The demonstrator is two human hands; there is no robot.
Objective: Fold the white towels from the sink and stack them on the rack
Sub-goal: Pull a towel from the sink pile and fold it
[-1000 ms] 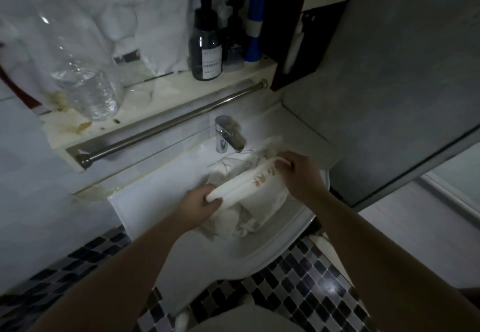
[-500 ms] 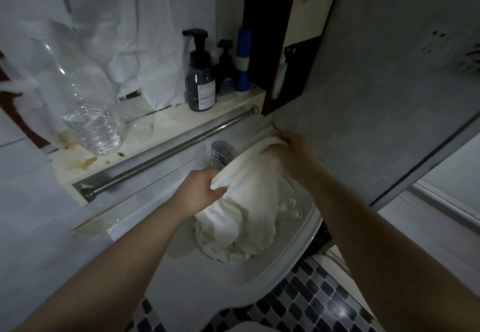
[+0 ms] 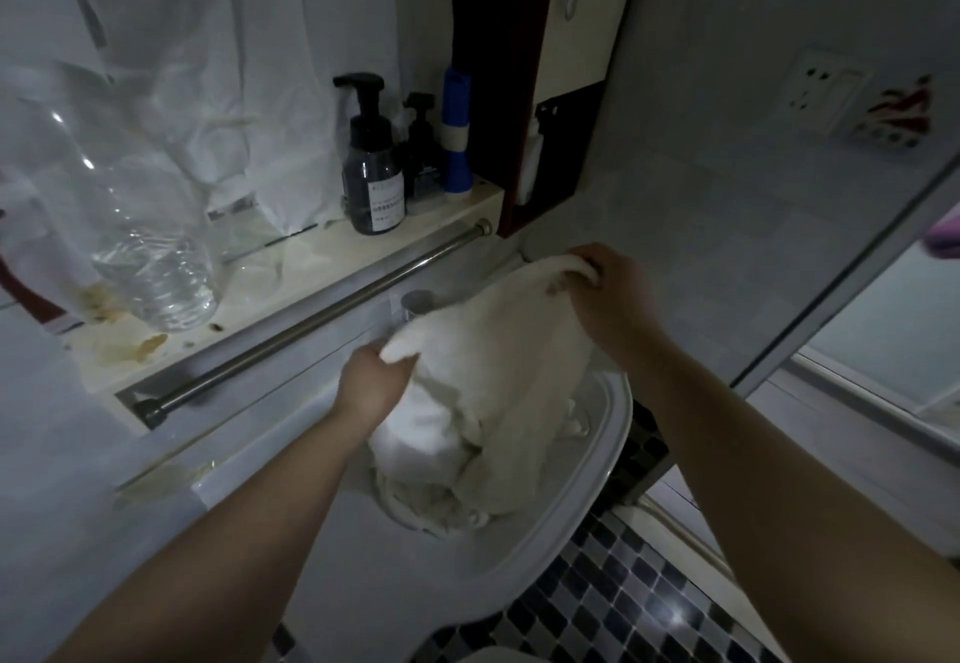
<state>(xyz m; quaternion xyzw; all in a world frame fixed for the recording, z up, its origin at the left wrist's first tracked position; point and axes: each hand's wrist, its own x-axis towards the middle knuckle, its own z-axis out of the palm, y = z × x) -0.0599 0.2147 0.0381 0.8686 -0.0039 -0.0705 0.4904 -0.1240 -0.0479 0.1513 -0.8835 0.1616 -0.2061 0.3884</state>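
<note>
White cloth towel (image 3: pixel 493 376): rising higher out of white ceramic sink (image 3: pixel 597 465), nearing folding.
Left hand (image 3: pixel 371 382), right hand (image 3: pixel 613 299): fingers clenching top corners.

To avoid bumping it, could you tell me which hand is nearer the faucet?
Left. The left hand grips the towel close beside the faucet; the right hand holds it farther right.

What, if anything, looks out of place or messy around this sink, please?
Brownish stains smear the left end of the shelf, beside the clear bottle, as if something spilled and dried there. Nothing else stands out.
</note>
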